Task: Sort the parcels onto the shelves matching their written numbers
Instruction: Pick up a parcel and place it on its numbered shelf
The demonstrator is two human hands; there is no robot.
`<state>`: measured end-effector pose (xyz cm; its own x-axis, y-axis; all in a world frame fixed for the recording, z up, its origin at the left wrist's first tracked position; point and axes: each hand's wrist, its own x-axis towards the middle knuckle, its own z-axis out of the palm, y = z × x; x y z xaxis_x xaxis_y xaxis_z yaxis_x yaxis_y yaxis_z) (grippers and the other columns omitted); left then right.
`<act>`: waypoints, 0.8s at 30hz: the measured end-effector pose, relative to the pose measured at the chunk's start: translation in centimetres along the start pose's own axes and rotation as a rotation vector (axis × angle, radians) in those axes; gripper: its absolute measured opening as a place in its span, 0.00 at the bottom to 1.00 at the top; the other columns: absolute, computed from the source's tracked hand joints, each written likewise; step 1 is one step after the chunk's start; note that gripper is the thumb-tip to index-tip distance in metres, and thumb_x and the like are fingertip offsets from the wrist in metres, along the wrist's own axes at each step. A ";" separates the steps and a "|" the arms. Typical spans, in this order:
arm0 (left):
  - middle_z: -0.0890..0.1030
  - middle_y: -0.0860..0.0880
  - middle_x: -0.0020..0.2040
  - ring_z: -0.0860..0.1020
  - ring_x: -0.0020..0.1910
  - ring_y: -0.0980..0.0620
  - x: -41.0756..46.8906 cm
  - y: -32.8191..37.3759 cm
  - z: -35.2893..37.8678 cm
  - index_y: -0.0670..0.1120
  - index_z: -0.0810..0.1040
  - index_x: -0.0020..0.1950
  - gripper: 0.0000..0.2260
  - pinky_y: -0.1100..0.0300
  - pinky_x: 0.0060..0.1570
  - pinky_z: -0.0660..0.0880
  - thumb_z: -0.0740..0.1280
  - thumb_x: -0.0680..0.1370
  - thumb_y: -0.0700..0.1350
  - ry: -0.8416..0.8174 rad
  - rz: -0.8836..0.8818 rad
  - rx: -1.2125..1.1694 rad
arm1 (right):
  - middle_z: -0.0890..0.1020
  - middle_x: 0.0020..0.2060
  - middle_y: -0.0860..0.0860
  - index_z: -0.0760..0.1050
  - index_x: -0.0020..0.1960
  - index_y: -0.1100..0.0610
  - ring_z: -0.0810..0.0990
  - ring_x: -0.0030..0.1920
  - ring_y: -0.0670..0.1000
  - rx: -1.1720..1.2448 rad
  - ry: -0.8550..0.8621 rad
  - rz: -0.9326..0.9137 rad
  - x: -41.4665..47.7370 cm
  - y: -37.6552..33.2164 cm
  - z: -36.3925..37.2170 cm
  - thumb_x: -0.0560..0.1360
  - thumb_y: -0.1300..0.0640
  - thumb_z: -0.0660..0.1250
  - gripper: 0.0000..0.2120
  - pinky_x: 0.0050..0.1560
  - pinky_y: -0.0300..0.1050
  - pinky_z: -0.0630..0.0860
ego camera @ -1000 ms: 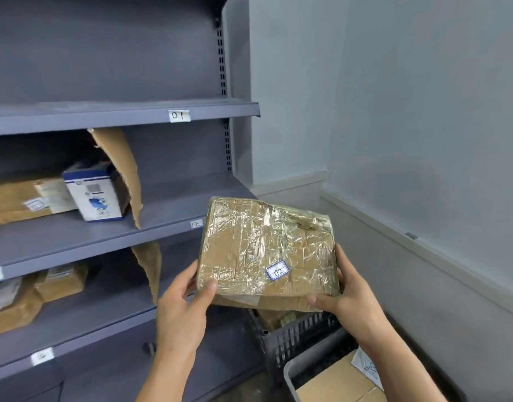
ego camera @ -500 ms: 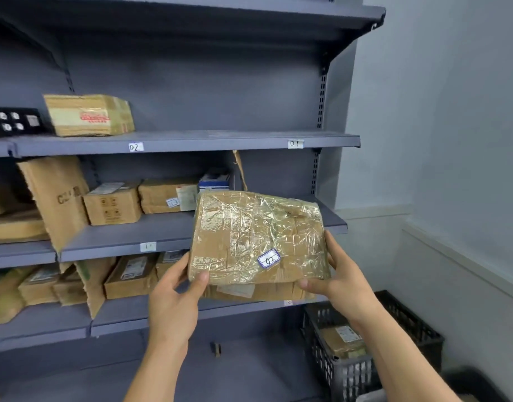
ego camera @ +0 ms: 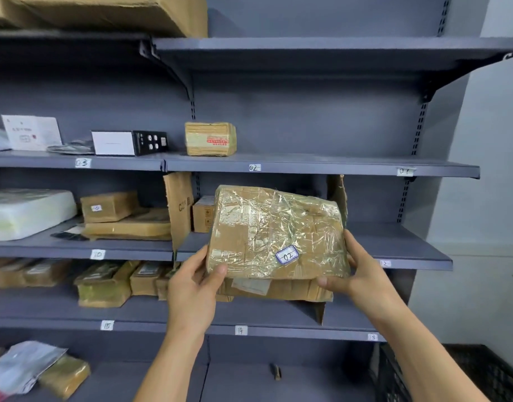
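A tape-wrapped cardboard parcel (ego camera: 274, 236) with a white sticker reading 02 (ego camera: 287, 254) is held up in front of the grey shelving. My left hand (ego camera: 195, 288) grips its lower left corner, thumb on the front. My right hand (ego camera: 362, 271) grips its right edge. The shelf tagged 02 (ego camera: 254, 167) runs just above the parcel, with a small taped box (ego camera: 210, 138) standing on it to the left. The tag 01 (ego camera: 405, 171) marks the same shelf further right.
Shelves tagged 03 (ego camera: 83, 162), 10 (ego camera: 98, 254), 12 (ego camera: 384, 263), 13, 14 (ego camera: 240, 330) and 15 (ego camera: 107, 325) hold several cardboard parcels and bags. Cardboard dividers (ego camera: 178, 207) stand between sections. A black crate (ego camera: 458, 372) sits at the lower right by the wall.
My view has swung left and upward along the shelving, bringing the 02 and 03 tags and the top shelf into sight. Both hands keep holding the parcel, now raised nearer the 02 shelf.
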<state>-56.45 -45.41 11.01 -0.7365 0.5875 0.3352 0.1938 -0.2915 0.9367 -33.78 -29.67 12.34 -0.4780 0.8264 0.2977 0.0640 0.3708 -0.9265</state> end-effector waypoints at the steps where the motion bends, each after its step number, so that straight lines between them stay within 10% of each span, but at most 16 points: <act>1: 0.84 0.58 0.57 0.80 0.59 0.59 0.4 0.4 -0.5 0.51 0.79 0.66 0.19 0.54 0.63 0.76 0.71 0.77 0.37 0.000 0.017 0.008 | 0.80 0.58 0.35 0.57 0.79 0.40 0.77 0.61 0.38 0.006 0.003 -0.002 0.2 -0.5 0.6 0.65 0.66 0.81 0.52 0.56 0.39 0.76; 7: 0.84 0.58 0.56 0.81 0.57 0.60 3.4 2.9 -2.2 0.51 0.79 0.66 0.19 0.53 0.62 0.76 0.72 0.77 0.39 -0.006 0.089 0.005 | 0.80 0.50 0.33 0.61 0.66 0.33 0.78 0.49 0.27 -0.011 0.027 -0.104 1.5 -4.5 1.8 0.68 0.68 0.78 0.43 0.43 0.28 0.75; 13: 0.83 0.58 0.58 0.80 0.58 0.62 7.3 6.8 -0.9 0.51 0.78 0.67 0.19 0.54 0.62 0.77 0.72 0.77 0.40 -0.037 0.217 -0.015 | 0.83 0.58 0.42 0.71 0.70 0.41 0.81 0.59 0.47 -0.104 -0.001 -0.208 4.7 -9.3 0.1 0.68 0.64 0.79 0.37 0.58 0.46 0.78; 24: 0.85 0.60 0.52 0.81 0.54 0.62 16.8 13.3 5.3 0.57 0.82 0.55 0.10 0.57 0.60 0.77 0.72 0.78 0.44 -0.071 0.390 -0.026 | 0.84 0.55 0.41 0.76 0.64 0.47 0.83 0.56 0.43 -0.142 0.082 -0.356 13.7 -15.6 -4.1 0.71 0.63 0.76 0.25 0.64 0.47 0.76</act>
<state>-62.82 -35.42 29.66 -0.5644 0.4795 0.6720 0.4327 -0.5214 0.7355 -37.72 -22.36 31.88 -0.4209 0.6644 0.6176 0.0298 0.6906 -0.7226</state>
